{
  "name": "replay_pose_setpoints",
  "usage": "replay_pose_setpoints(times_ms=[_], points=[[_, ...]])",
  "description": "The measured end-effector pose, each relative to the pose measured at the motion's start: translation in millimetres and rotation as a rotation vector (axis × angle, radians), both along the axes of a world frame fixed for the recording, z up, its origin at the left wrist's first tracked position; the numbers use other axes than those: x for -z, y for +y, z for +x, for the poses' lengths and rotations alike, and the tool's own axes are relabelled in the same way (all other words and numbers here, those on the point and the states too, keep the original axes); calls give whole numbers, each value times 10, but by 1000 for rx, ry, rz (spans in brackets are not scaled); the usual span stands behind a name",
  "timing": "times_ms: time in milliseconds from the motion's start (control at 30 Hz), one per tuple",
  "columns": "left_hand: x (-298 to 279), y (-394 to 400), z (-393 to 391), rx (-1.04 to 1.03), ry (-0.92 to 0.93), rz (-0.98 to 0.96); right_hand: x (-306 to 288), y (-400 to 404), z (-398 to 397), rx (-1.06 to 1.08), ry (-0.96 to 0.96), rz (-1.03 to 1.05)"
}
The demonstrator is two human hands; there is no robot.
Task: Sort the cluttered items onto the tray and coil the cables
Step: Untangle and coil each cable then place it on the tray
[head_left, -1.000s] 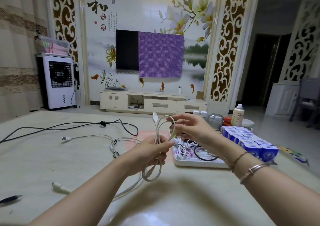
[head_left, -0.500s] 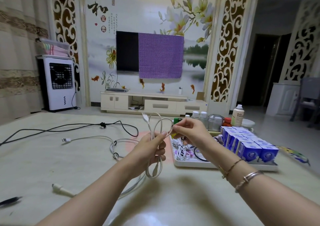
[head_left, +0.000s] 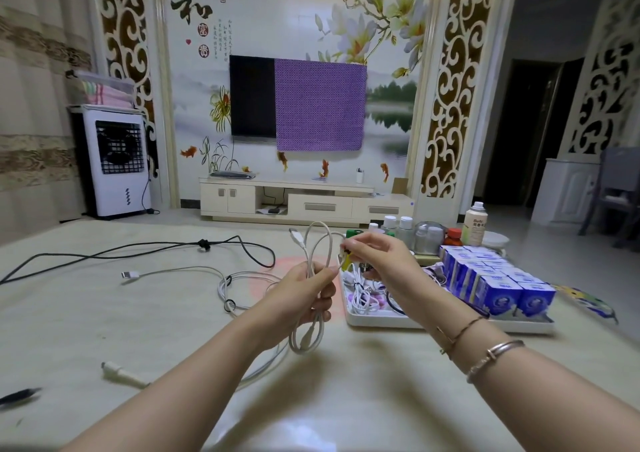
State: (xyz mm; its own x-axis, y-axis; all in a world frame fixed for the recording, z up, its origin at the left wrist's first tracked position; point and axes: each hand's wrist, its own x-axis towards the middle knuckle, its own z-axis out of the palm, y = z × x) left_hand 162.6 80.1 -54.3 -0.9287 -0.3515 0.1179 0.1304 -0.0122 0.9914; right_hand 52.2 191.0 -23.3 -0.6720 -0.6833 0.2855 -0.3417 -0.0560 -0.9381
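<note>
Living-room counter (head_left: 346, 399) cluttered; left hand (head_left: 304, 299) grips white cable (head_left: 313, 261) loops upright to keep coil shape, right hand (head_left: 377, 254) pinches loose strand, probably guiding next wrap; tray (head_left: 381, 320) just beside for drop-off

A home living room: wall-mounted television (head_left: 252, 95), low media cabinet (head_left: 304, 203), floral mural (head_left: 363, 28).

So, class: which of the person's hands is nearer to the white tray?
Right. The right hand hovers above the white tray's far-left corner; the left hand holds the cable left of it.
</note>
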Motion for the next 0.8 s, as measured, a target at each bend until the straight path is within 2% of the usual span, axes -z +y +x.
replay_pose_setpoints(times_ms=[167, 300, 400, 533, 600, 733, 800], points=[[14, -6, 8, 16, 23, 19, 10, -7, 58, -77, 83, 116], [12, -27, -11, -24, 62, 59, 78, 5, 50, -82, 73, 124], [47, -66, -35, -64, 62, 48, 174, -6, 47, -90, 180, 100], [83, -92, -54, -119, 61, 54, 271, -18, 46, -50, 378, 212], [79, -94, -57, -124, 59, 32, 293, -41, 18, -13, 319, 167], [78, -99, -63, -112, 47, 0, 267, -35, 4, 24, 84, -16], [94, -110, -70, -102, 30, -30, 260, -28, 18, 15, 93, -57]])
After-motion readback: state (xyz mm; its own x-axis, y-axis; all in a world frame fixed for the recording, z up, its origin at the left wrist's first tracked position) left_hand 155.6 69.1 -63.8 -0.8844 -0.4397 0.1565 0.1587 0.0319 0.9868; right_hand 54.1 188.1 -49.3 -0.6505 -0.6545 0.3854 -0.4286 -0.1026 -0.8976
